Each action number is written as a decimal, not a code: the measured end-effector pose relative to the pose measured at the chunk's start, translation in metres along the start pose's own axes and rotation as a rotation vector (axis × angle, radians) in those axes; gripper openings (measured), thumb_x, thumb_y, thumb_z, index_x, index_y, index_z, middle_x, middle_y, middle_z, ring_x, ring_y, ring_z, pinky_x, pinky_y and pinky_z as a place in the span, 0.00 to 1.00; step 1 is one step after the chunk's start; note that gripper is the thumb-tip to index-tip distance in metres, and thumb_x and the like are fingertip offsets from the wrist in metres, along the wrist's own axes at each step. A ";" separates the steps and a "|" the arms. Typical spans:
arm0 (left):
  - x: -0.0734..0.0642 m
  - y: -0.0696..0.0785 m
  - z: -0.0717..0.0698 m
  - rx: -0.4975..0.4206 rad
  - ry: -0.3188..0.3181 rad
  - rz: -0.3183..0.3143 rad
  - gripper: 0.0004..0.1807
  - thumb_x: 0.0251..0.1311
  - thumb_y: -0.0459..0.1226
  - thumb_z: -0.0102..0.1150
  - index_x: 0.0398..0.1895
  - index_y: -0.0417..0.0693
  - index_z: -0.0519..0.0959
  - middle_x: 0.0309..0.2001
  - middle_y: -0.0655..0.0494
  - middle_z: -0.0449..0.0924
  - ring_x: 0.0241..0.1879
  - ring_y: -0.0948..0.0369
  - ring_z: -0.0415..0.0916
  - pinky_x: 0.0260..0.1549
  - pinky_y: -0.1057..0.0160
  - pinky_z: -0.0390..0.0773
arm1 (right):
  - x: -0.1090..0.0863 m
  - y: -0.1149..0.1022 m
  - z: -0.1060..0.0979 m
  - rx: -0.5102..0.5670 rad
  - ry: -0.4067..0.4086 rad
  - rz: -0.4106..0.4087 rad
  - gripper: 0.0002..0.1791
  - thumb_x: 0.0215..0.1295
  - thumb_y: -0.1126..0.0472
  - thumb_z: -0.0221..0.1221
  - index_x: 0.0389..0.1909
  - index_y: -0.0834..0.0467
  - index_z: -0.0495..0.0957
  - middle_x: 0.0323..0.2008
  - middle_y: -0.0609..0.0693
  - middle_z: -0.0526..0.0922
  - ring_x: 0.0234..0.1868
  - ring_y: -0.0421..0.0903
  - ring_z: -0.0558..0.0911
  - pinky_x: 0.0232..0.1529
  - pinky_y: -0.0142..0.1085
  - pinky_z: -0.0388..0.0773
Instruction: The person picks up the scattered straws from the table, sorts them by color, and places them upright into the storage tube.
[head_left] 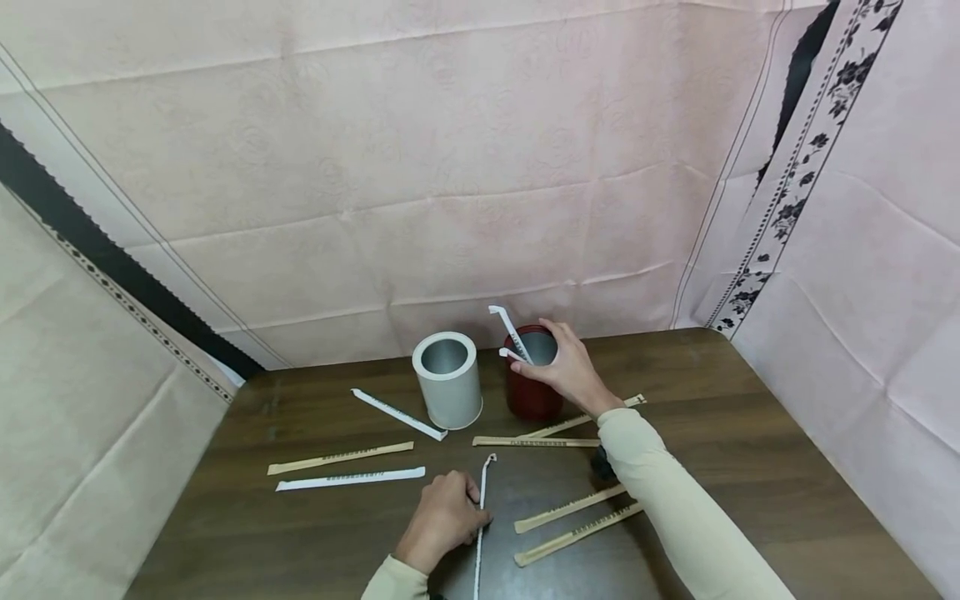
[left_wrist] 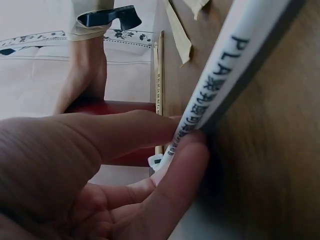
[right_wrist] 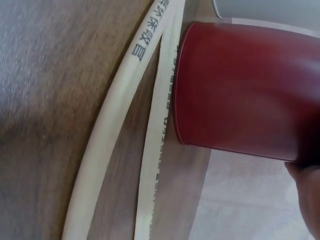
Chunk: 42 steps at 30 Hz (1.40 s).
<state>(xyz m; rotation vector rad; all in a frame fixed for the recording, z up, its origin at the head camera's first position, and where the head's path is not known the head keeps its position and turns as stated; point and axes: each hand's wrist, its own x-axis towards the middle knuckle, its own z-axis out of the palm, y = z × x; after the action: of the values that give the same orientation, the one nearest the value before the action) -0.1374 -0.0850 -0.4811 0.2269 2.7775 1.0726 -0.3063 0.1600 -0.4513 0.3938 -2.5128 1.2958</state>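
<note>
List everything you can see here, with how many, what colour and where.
Table: one, brown, beneath
Cloth: count unclear, pale, around the table
Red container: one, red, back of table
White container: one, white, left of the red container
White packets: five, white, two loose left, two at the red container's mouth, one front centre
Tan packets: five, tan, one left, two crossing before the red container, two front right
Black wrist device: one clear, black, right wrist
Sleeves: two, pale, on both arms
Left hand: one, bare, pinching the front white packet
Right hand: one, bare, gripping the red container
</note>
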 end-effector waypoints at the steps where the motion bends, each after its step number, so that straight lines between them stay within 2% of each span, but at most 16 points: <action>1: 0.001 -0.001 0.000 -0.004 0.002 0.005 0.12 0.50 0.30 0.77 0.26 0.45 0.79 0.12 0.62 0.76 0.10 0.67 0.77 0.19 0.64 0.78 | 0.000 0.000 0.000 0.001 0.003 0.000 0.57 0.50 0.38 0.78 0.76 0.61 0.67 0.66 0.57 0.74 0.63 0.61 0.73 0.63 0.57 0.73; 5: 0.002 0.001 -0.006 -0.051 0.008 0.039 0.10 0.52 0.29 0.75 0.26 0.45 0.80 0.15 0.62 0.79 0.10 0.68 0.77 0.19 0.64 0.79 | -0.002 0.002 0.001 0.015 0.008 0.010 0.56 0.50 0.39 0.78 0.76 0.60 0.68 0.65 0.57 0.75 0.62 0.62 0.73 0.62 0.57 0.74; 9: 0.004 0.016 -0.027 -0.135 0.030 0.092 0.08 0.57 0.30 0.75 0.32 0.42 0.82 0.20 0.60 0.84 0.13 0.65 0.80 0.18 0.63 0.80 | -0.003 0.003 0.002 0.029 0.009 0.015 0.55 0.51 0.39 0.78 0.76 0.59 0.69 0.65 0.56 0.75 0.62 0.61 0.72 0.61 0.58 0.74; 13: 0.008 0.047 -0.059 -0.183 0.099 0.134 0.09 0.61 0.32 0.73 0.41 0.41 0.83 0.25 0.60 0.86 0.17 0.60 0.83 0.20 0.63 0.82 | -0.004 0.003 0.002 0.025 0.007 0.018 0.54 0.51 0.38 0.78 0.76 0.58 0.68 0.66 0.56 0.74 0.62 0.62 0.72 0.60 0.58 0.75; 17: 0.014 0.082 -0.095 -0.207 0.214 0.208 0.11 0.64 0.33 0.73 0.47 0.45 0.85 0.30 0.59 0.88 0.20 0.61 0.85 0.24 0.63 0.83 | -0.005 0.003 0.002 0.021 0.000 0.018 0.54 0.52 0.38 0.77 0.76 0.58 0.68 0.66 0.56 0.74 0.64 0.62 0.72 0.59 0.58 0.75; 19: 0.019 0.099 -0.112 -0.207 0.271 0.262 0.11 0.66 0.34 0.72 0.49 0.47 0.85 0.32 0.57 0.89 0.21 0.61 0.85 0.24 0.62 0.83 | -0.005 0.003 0.003 0.029 0.003 0.016 0.54 0.52 0.38 0.77 0.76 0.59 0.69 0.66 0.56 0.74 0.63 0.62 0.72 0.59 0.59 0.75; 23: 0.033 0.130 -0.141 -0.243 0.363 0.392 0.11 0.70 0.33 0.68 0.54 0.43 0.85 0.39 0.50 0.89 0.28 0.57 0.88 0.27 0.62 0.86 | -0.006 0.003 0.005 0.047 0.009 0.010 0.54 0.52 0.40 0.78 0.75 0.60 0.69 0.64 0.56 0.75 0.62 0.62 0.73 0.60 0.57 0.75; 27: 0.051 0.158 -0.160 -0.284 0.443 0.523 0.13 0.72 0.33 0.65 0.56 0.38 0.83 0.43 0.45 0.89 0.36 0.52 0.90 0.35 0.65 0.88 | -0.006 0.003 0.007 0.045 0.010 0.003 0.53 0.52 0.40 0.78 0.75 0.60 0.70 0.63 0.55 0.76 0.62 0.61 0.73 0.59 0.55 0.75; 31: 0.073 0.178 -0.166 -0.342 0.505 0.615 0.12 0.73 0.32 0.64 0.56 0.37 0.83 0.44 0.45 0.88 0.39 0.50 0.90 0.38 0.65 0.88 | -0.005 0.002 0.007 0.043 0.019 -0.006 0.52 0.51 0.41 0.79 0.74 0.59 0.70 0.63 0.54 0.76 0.61 0.60 0.74 0.58 0.54 0.76; 34: 0.095 0.183 -0.161 -0.385 0.497 0.666 0.12 0.72 0.30 0.64 0.54 0.35 0.83 0.44 0.43 0.87 0.38 0.50 0.90 0.36 0.63 0.88 | -0.004 0.001 0.006 0.046 0.022 -0.004 0.52 0.52 0.42 0.79 0.74 0.59 0.70 0.62 0.54 0.77 0.60 0.59 0.74 0.58 0.53 0.76; 36: 0.111 0.181 -0.154 -0.375 0.463 0.677 0.11 0.72 0.30 0.64 0.54 0.34 0.82 0.45 0.43 0.86 0.37 0.49 0.90 0.36 0.60 0.89 | -0.004 0.001 0.005 0.054 0.021 0.000 0.51 0.53 0.43 0.79 0.74 0.59 0.70 0.62 0.54 0.77 0.60 0.58 0.75 0.57 0.53 0.77; 38: 0.128 0.175 -0.144 -0.327 0.407 0.657 0.11 0.73 0.31 0.63 0.54 0.35 0.82 0.45 0.43 0.86 0.38 0.49 0.90 0.36 0.58 0.89 | -0.004 0.000 0.004 0.065 0.020 0.006 0.50 0.53 0.45 0.79 0.75 0.60 0.70 0.62 0.54 0.76 0.59 0.57 0.75 0.57 0.53 0.77; 42: 0.155 0.158 -0.128 -0.157 0.273 0.581 0.10 0.74 0.34 0.63 0.53 0.39 0.84 0.46 0.48 0.88 0.42 0.52 0.89 0.43 0.56 0.88 | -0.004 -0.003 0.002 0.075 0.014 0.012 0.51 0.54 0.45 0.79 0.75 0.61 0.69 0.62 0.54 0.76 0.58 0.56 0.76 0.57 0.53 0.79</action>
<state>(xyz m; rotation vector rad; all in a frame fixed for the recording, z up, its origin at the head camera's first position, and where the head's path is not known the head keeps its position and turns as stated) -0.3007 -0.0221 -0.2948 0.9810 2.9129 1.5384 -0.3016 0.1573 -0.4520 0.3858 -2.4646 1.3954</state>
